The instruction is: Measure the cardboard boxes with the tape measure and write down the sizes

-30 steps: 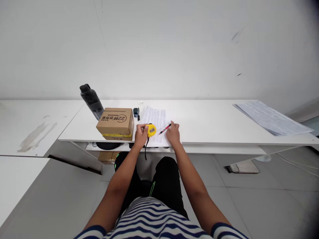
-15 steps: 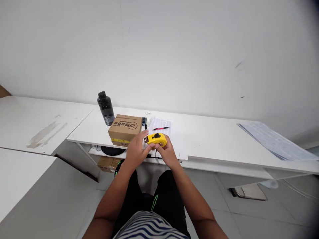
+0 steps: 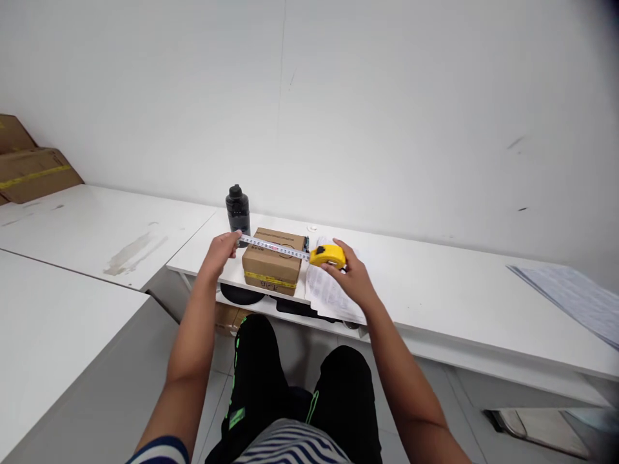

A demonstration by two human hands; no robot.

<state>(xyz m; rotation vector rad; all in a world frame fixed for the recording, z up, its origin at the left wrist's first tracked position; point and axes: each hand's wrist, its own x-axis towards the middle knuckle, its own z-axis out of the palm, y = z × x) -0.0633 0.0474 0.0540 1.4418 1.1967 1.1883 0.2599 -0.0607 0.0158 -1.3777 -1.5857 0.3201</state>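
My right hand (image 3: pixel 352 274) is closed around a yellow tape measure (image 3: pixel 327 256) with a black button on its side. A white blade (image 3: pixel 275 247) with printed numbers stretches from it to the left. Its free end is pinched in my left hand (image 3: pixel 222 253), near the black bottle (image 3: pixel 238 211). The blade crosses over the top of a brown cardboard box (image 3: pixel 269 266) with yellow tape along its front. I cannot tell whether the blade touches the box. Printed sheets (image 3: pixel 333 293) lie to the right of the box, partly behind my right hand.
The white table (image 3: pixel 435 290) runs along a white wall. A stack of papers (image 3: pixel 570 299) lies at its right end. More cardboard boxes (image 3: pixel 36 174) stand at the far left, and another box (image 3: pixel 227 318) sits below the table. A small dark object (image 3: pixel 306 243) is behind the box.
My hands have moved apart, and the blade is now pulled out of the tape measure over the box. The view has turned left. The red pen seen before is now out of sight.
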